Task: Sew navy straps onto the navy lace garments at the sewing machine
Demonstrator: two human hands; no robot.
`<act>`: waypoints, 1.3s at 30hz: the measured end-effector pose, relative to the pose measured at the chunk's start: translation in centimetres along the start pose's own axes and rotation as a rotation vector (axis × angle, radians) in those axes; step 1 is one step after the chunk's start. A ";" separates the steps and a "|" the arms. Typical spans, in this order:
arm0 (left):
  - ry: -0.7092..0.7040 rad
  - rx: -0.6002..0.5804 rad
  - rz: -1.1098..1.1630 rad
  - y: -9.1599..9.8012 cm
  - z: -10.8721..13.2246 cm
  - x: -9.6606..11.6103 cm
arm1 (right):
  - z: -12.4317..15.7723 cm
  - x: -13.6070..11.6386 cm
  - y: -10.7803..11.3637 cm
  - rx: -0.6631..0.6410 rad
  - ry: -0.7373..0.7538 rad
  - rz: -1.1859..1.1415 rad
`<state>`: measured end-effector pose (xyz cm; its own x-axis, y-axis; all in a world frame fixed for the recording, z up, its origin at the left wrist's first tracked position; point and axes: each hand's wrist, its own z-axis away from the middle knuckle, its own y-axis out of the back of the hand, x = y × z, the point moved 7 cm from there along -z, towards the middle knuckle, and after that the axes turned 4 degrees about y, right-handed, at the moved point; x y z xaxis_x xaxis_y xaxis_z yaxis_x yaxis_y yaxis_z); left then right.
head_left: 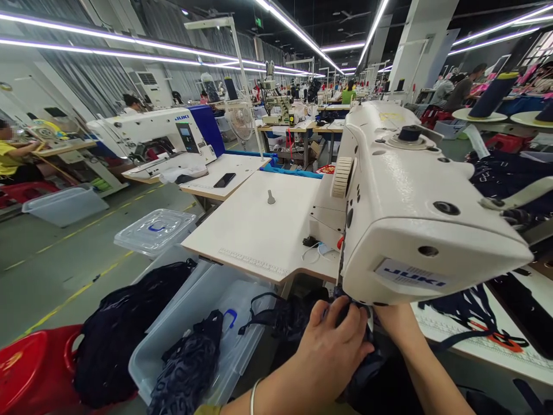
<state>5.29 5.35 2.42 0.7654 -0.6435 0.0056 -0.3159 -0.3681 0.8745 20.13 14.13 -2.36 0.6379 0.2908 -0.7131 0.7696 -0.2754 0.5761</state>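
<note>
Below the head of a white JUKI sewing machine [415, 190], my left hand [332, 346] has its fingers curled on a dark navy garment [296, 314]. Thin straps of the garment stick out to the left, towards a clear plastic bin. My right hand [395, 323] reaches in under the machine head from the right. Its fingers are hidden behind the machine head and the cloth, so their grip does not show. The needle area is hidden too. More dark cloth hangs beneath both hands.
The clear bin [142, 369] at lower left holds navy lacy pieces. Beside it are a dark cloth heap [125, 323] and a red stool [32, 369]. A phone [224, 180] lies on the left table. Navy straps [462, 311] and an orange-red item [503, 341] lie right.
</note>
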 end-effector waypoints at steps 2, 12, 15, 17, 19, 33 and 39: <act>0.001 0.001 -0.002 0.0 -0.1 0.0 | -0.1 0.1 0.0 0.004 -0.002 0.007; -0.001 0.005 0.037 0.1 -0.1 -0.2 | 0.6 0.2 -0.3 0.032 -0.065 -0.026; 0.007 0.006 0.049 0.0 0.0 -0.2 | 0.4 0.4 -0.8 -0.004 -0.072 -0.074; 0.029 0.031 0.048 0.1 0.0 -0.3 | 0.1 0.3 -1.1 -0.029 -0.068 -0.107; 0.055 0.082 0.044 0.3 0.0 -0.5 | -0.1 -0.1 -1.1 -0.041 -0.063 -0.131; -0.092 0.292 -0.011 0.8 -0.4 -0.5 | 6.8 -4.6 1.7 -0.219 -0.222 -0.300; -0.171 0.201 -0.071 0.7 -0.3 0.0 | 9.0 -4.5 1.3 -0.301 -0.318 -0.329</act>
<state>5.26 5.34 3.15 0.6892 -0.7090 -0.1495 -0.3828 -0.5313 0.7558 18.03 4.17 -2.00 0.3579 0.0127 -0.9337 0.9310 0.0716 0.3579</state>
